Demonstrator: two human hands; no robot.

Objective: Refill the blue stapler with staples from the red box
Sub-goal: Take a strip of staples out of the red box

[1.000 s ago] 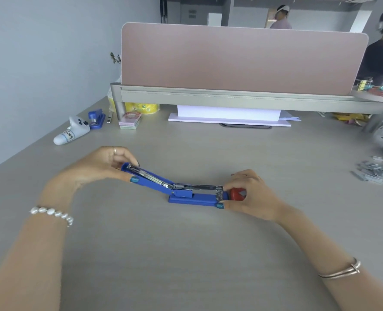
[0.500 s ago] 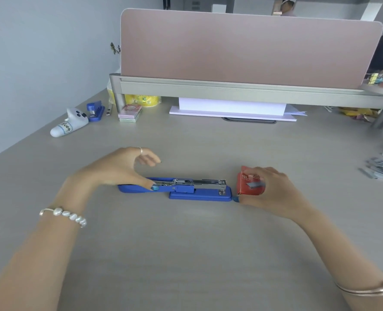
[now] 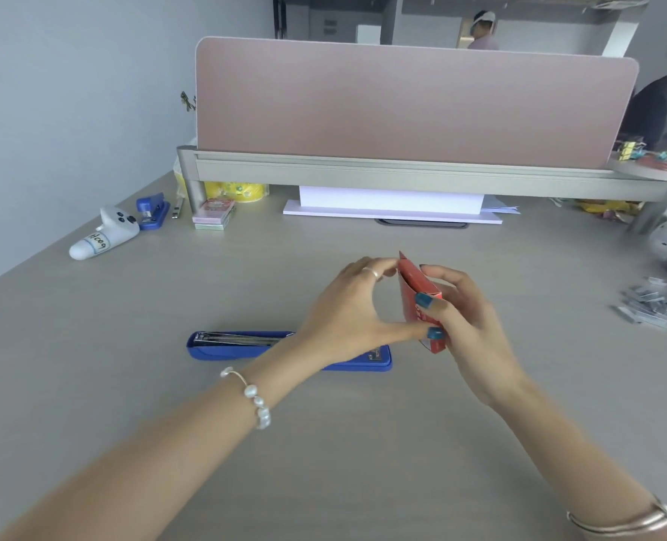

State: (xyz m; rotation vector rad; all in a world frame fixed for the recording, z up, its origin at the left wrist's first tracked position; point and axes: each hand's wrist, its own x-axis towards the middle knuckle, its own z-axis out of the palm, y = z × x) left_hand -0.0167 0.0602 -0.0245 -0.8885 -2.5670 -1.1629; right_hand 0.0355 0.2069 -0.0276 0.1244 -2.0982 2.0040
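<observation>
The blue stapler (image 3: pixel 230 345) lies folded out flat on the desk, its metal staple channel facing up; my left wrist hides its middle. The small red box (image 3: pixel 417 302) is lifted above the stapler's right end, standing on end with its top flap up. My right hand (image 3: pixel 468 322) grips the box from the right with thumb and fingers. My left hand (image 3: pixel 347 310) pinches the box from the left, fingertips at the top flap and thumb at the lower side. The inside of the box does not show.
A loose pile of staple strips (image 3: pixel 652 306) lies at the right edge. At the far left sit a white controller (image 3: pixel 105 236), a second small blue stapler (image 3: pixel 152 210) and a stack of small boxes (image 3: pixel 212 214). A pink divider (image 3: pixel 413 103) closes the back, with people beyond it.
My left hand let go of the stapler's opened top, which now lies flat, and moved right to the red box. My right hand lifted the box off the desk and turned it upright.
</observation>
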